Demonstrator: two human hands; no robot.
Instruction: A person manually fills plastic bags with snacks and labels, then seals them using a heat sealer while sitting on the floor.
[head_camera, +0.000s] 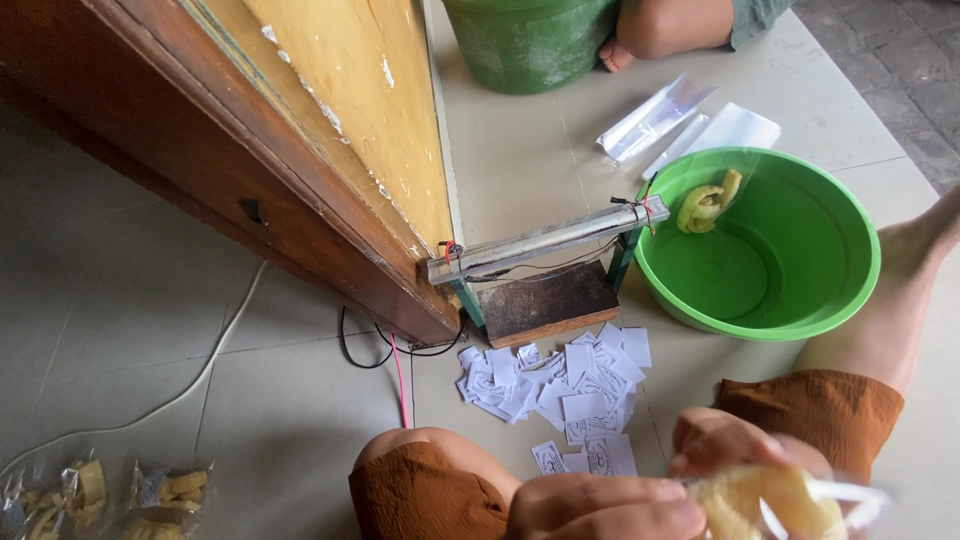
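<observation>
Both my hands are at the bottom edge of the view, over my lap. My left hand (600, 505) and my right hand (735, 445) together grip a small clear plastic bag (775, 500) filled with yellow chips. Just beyond my knees lies a heap of small white paper labels (555, 385) on the floor. Behind the labels stands a metal bar sealer (545, 242) on a wooden base. To its right sits a green basin (800, 300) with one filled bag of chips (708, 205) resting against its inner wall.
A wooden door (300, 130) stands open at the left, with cables (395, 355) running from under it. Filled chip bags (100, 495) lie at the bottom left. Empty clear bags (690, 125) lie beyond the basin. Another person's knee and a green bucket (530, 45) are at the top.
</observation>
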